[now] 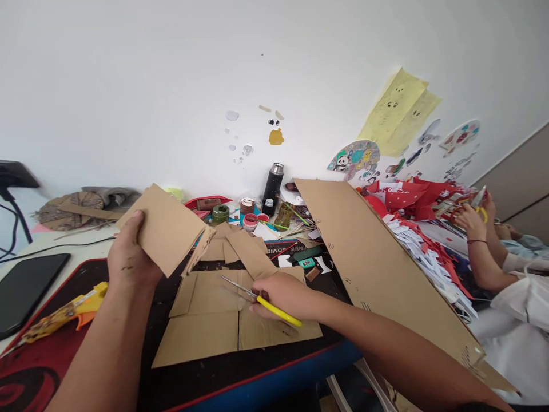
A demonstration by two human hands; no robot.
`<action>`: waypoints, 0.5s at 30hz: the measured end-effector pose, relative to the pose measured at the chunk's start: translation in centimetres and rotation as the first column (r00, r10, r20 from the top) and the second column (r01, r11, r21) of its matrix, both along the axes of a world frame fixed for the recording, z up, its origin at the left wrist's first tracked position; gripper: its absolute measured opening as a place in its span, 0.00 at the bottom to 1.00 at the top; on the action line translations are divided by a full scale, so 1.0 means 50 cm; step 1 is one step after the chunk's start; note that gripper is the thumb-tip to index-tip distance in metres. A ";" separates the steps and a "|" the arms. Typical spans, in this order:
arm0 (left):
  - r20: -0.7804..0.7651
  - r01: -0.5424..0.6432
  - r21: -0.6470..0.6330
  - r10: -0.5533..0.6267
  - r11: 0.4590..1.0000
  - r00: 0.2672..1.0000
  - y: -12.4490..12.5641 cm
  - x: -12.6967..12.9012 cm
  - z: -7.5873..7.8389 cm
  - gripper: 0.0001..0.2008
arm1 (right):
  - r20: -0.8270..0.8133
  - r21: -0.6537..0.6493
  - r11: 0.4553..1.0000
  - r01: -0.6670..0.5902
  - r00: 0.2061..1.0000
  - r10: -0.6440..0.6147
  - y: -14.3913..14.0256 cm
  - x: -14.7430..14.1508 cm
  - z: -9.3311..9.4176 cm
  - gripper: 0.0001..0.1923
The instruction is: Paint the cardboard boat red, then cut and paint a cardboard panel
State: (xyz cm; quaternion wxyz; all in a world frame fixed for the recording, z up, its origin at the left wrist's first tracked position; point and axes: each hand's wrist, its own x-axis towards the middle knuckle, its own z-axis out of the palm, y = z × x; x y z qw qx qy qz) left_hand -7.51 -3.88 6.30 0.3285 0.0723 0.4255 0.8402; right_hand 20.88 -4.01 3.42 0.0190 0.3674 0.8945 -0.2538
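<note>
My left hand (pixel 134 252) grips a square stack of cardboard pieces (pixel 165 229) with a ragged right edge, thumb on top. In my right hand (pixel 278 294) is a pair of scissors (pixel 281 312) with yellow handles, blades pointing left. A cardboard strip (pixel 249 252) reaches up to the right hand's fingers; whether they pinch it I cannot tell. Beneath that hand lies a flat cardboard sheet (pixel 201 335) with a dark gap down its middle. More small cardboard pieces (pixel 217 249) lie just behind it.
A large cardboard panel (pixel 377 257) leans at the right. On the left are a yellow glue gun (pixel 64 315) and a black phone (pixel 30 292). Paint jars (pixel 221 213) and a black thermos (pixel 273 186) stand near the wall. A co-worker's hand (pixel 472 223) holds scissors at far right.
</note>
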 end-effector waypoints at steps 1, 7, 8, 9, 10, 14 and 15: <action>0.026 0.011 -0.010 -0.011 1.000 1.000 -0.004 0.002 0.005 0.02 | -0.023 -0.044 0.999 -0.014 1.000 0.013 0.011 -0.017 0.008 0.08; 0.093 0.022 -0.020 -0.020 1.000 0.995 -0.029 0.006 0.024 0.04 | -0.235 -0.324 0.943 -0.076 0.972 -0.002 0.086 -0.143 0.021 0.13; 0.087 0.017 -0.027 -0.015 0.999 0.996 -0.031 0.004 0.024 0.04 | -0.269 -0.355 0.930 -0.095 0.963 -0.005 0.097 -0.163 0.015 0.12; 0.077 0.013 -0.031 -0.011 0.999 0.997 -0.032 0.003 0.023 0.04 | -0.284 -0.367 0.922 -0.126 0.959 0.018 0.106 -0.181 0.007 0.11; 0.068 0.009 -0.030 -0.007 1.000 0.998 -0.031 0.001 0.022 0.04 | -0.274 -0.346 0.928 -0.138 0.961 0.040 0.113 -0.194 -0.001 0.11; 0.078 0.033 -0.037 -0.030 0.999 0.997 -0.020 0.000 0.012 0.02 | -0.159 -0.004 1.000 -0.027 0.987 0.027 0.122 -0.204 -0.034 0.10; 0.068 0.053 -0.046 -0.050 0.998 0.996 -0.017 0.001 0.008 0.02 | -0.145 0.048 0.999 -0.012 0.989 0.019 0.119 -0.195 -0.038 0.10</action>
